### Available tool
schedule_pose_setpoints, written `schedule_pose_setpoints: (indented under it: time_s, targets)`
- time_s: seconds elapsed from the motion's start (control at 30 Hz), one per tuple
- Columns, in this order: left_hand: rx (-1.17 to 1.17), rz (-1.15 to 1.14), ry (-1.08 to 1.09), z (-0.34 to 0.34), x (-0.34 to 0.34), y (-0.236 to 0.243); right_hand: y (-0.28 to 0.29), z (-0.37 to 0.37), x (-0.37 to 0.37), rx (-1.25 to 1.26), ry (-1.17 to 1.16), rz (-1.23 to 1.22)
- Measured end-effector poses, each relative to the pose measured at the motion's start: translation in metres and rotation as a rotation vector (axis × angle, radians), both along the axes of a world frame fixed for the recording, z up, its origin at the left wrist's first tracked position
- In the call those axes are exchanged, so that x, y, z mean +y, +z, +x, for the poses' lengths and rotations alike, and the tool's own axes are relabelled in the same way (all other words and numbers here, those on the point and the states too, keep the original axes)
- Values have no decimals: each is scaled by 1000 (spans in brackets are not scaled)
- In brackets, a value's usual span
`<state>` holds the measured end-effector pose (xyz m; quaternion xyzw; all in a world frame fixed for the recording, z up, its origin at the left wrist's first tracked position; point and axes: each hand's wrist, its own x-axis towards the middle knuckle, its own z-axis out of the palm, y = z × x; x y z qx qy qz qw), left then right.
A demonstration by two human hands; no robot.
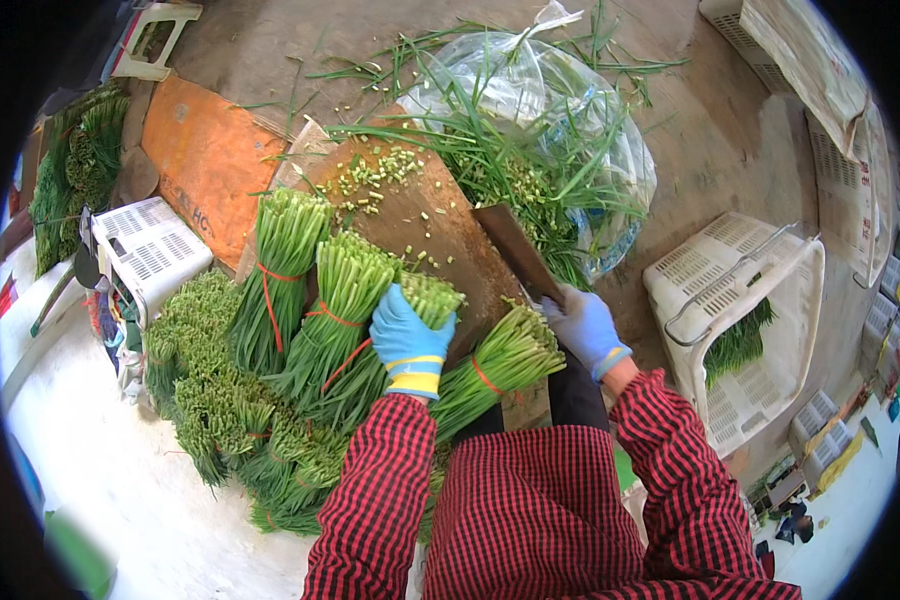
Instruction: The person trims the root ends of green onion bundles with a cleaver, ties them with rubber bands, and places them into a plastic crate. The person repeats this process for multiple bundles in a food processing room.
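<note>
My left hand, in a light blue glove with a yellow cuff, is closed around a bundle of garlic chives, its pale cut ends pointing up and right. In my right hand, also gloved, is a knife with a broad, dark blade. The blade points away to the left, beside the right edge of a wooden board. Left of my left hand lie two more bundles tied with red bands. Another tied bundle lies between my hands, close to my lap.
Cut stem pieces litter the board's far end. Beyond it, a clear plastic bag holds loose green trimmings. Many stacked bundles are at left, near a white crate and an orange sheet. A tipped white crate with greens stands at right.
</note>
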<state>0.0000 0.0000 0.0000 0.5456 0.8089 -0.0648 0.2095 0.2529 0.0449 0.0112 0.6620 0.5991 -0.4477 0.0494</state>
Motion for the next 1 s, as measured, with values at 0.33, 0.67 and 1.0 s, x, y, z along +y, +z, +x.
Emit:
schedule_pose_setpoints:
  time_s: [0.33,0.67,1.0]
  targets:
    - [-326,144,-305,82,-72,68,60,45,-93,-140,-240,141]
    - [-312,-290,-103,76,-76,-5,95,47,-100,17,205,289]
    - [-350,-155,-29,77,-103,-54,72,43,-101,-99,441,287]
